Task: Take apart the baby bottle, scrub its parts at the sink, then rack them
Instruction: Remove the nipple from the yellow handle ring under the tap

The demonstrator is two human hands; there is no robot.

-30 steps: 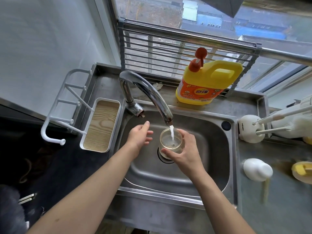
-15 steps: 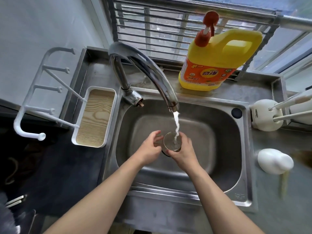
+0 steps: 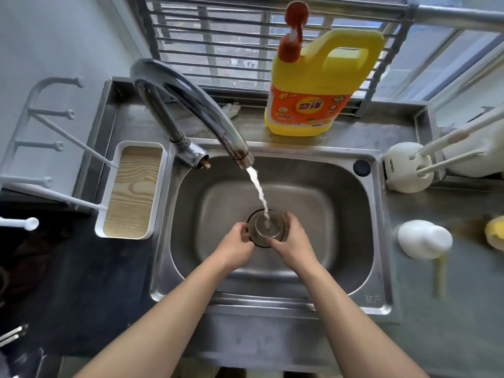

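Bottle (image 3: 266,227) held upright low in the sink (image 3: 341,241), directly over the drain, left hand (image 3: 236,245) and right hand (image 3: 293,242) each with fingers curled round its sides, tap (image 3: 191,105) running water into its open mouth (white rack (image 3: 131,192) just left of basin).

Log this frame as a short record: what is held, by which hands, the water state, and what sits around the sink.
held item: clear bottle body, mouth up, low in the sink over the drain
left hand: grips the bottle's left side
right hand: grips its right side
water: running; stream from the tap falls into the bottle
behind sink: yellow detergent jug
left of sink: white drying rack with wood-grain tray
right counter: white dome-shaped part, brush holder
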